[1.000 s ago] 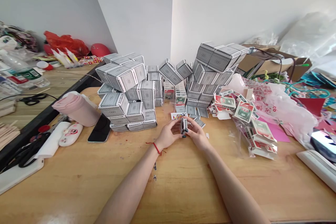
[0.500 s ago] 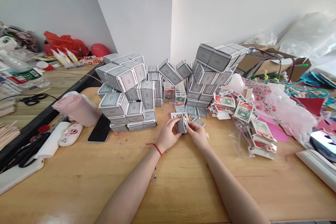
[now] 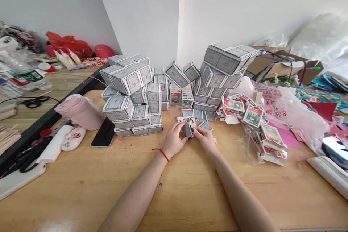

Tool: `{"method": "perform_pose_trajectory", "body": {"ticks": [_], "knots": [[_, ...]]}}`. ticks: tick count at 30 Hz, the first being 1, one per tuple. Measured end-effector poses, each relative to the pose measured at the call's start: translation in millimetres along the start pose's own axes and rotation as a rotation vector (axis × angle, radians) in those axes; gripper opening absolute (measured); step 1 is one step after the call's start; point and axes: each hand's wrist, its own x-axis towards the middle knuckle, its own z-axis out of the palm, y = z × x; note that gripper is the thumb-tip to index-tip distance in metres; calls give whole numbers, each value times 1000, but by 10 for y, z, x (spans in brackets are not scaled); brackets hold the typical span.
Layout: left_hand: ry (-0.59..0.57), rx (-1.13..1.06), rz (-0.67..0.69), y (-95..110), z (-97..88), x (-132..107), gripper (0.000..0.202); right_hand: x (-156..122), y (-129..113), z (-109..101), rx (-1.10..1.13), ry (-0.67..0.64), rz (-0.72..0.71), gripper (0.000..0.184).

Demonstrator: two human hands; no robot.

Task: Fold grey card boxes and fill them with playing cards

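Both my hands meet over the middle of the wooden table. My left hand (image 3: 174, 138), with a red string on the wrist, is closed on folded playing cards (image 3: 187, 130) with grey patterned backs. Thumb and fingers of my right hand (image 3: 204, 137) pinch the right side of the same cards. Just behind them lies a face-up playing card (image 3: 186, 119), partly covered. A few loose cards (image 3: 206, 126) lie back down by my right fingertips. How many cards are in my grip I cannot tell.
Stacked blocks of folded cards stand at the left (image 3: 130, 79) and right (image 3: 224, 61). Card boxes (image 3: 187, 103) sit between them. Torn card packets (image 3: 272, 137) lie at right. A phone (image 3: 103, 132), a pink cloth roll (image 3: 81, 112) and a white mouse (image 3: 73, 139) are at left.
My right thumb and fingers have shifted slightly against the right edge of the cards, pressing it in. My left hand keeps its hold in the same place.
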Motion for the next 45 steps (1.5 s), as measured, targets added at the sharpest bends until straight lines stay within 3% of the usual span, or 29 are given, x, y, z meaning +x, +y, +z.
{"method": "perform_pose_trajectory", "body": {"ticks": [8,17,23,28,33,45], "knots": [[12,20,-4,1,22,-13,56,-20,-46,18,-80,-62,15,37],[48,79,-36,31,7,-10,59,-36,-23,48,-230,8,-56,40],[88,79,-70,24,13,-14,55,-31,16,97,21,-22,65,37],[108,76,-63,29,18,-15,55,-41,102,137,269,38,163,32],[91,69,-69,45,9,-11,52,-54,137,165,400,120,171,30],[94,61,-19,5,-11,-14,51,-67,64,126,129,56,119,35]]}}
